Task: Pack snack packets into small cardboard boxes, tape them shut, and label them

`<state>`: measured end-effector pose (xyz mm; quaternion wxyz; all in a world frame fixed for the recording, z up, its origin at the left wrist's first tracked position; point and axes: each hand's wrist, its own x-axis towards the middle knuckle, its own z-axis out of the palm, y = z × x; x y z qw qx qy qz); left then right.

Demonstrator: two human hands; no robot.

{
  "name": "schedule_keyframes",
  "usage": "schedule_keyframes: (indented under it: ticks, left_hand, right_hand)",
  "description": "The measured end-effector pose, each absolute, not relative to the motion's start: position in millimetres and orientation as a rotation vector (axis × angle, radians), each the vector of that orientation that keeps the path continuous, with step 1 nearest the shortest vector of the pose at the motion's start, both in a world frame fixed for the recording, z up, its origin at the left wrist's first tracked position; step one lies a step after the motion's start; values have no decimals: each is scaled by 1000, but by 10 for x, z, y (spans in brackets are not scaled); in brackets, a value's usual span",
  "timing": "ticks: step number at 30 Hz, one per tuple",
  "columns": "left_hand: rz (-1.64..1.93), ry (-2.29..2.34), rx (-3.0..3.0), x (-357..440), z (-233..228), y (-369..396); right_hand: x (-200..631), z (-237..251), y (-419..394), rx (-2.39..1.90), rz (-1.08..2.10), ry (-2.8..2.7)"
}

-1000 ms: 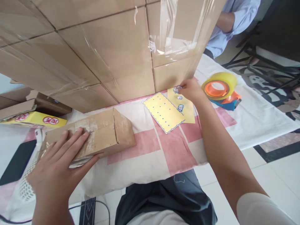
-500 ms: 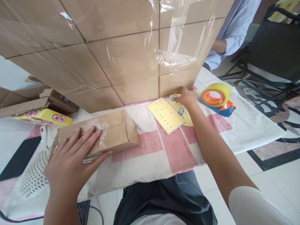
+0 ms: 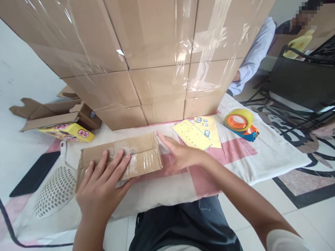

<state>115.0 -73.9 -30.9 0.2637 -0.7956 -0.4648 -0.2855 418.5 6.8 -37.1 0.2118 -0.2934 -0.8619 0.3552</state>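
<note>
A small brown cardboard box (image 3: 141,153), with clear tape on it, lies on the cloth in front of me. My left hand (image 3: 102,177) rests over its top and near edge, fingers spread and the thumb along the near side. At the box's right end is my right hand (image 3: 180,151), slightly blurred, with fingers stretched out and nothing in them; whether it touches the box I cannot tell. Just beyond that hand lie yellow printed paper sheets (image 3: 192,132), one overlapping the other.
A tall stack of plastic-wrapped cartons (image 3: 162,83) rises behind. Right of it are tape rolls (image 3: 239,120) with a blue dispenser (image 3: 247,135). At left lie a white skimmer (image 3: 56,190), a dark phone (image 3: 34,174), a yellow package (image 3: 68,131) and an opened carton (image 3: 52,118). A person's sleeve (image 3: 255,59) shows behind.
My right hand has left the yellow sheets and moved left to the end of the cardboard box. My left hand stays on the box. The view has shifted somewhat.
</note>
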Motion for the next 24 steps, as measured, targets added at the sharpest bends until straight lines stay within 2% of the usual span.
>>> schedule_keyframes:
  ticks: [5,10,12,14,16,19,24]
  left_hand:
    - [-851,-1187,-2159,1081,-353,-761]
    - [-832,-1116,-2225,1016,-317,-762]
    - [-824,-1116,-2227,1013,-296,-754]
    - [-822,-1116,-2222,1027,-279,-739]
    - [-826,-1118,-2218,1051,-269,-718]
    - [-829,-1148,-2216,1083,-264,-680]
    - [-849,-1174,-2227,1086,-274,-618]
  right_hand:
    - [3738,-510,-209,-916,1040,-2136]
    - [4131,-452,-297,-837,900,-2213]
    - [4524,-460,-251,-1003,677,-2126]
    - [4982,-500,-133,-1438,432,-1897]
    - [5400,-565,36,-1891,315,-1784]
    - [5769,-675,295,-2035,325,-1803]
    - [5866,-748,640,-2107,233,-1749]
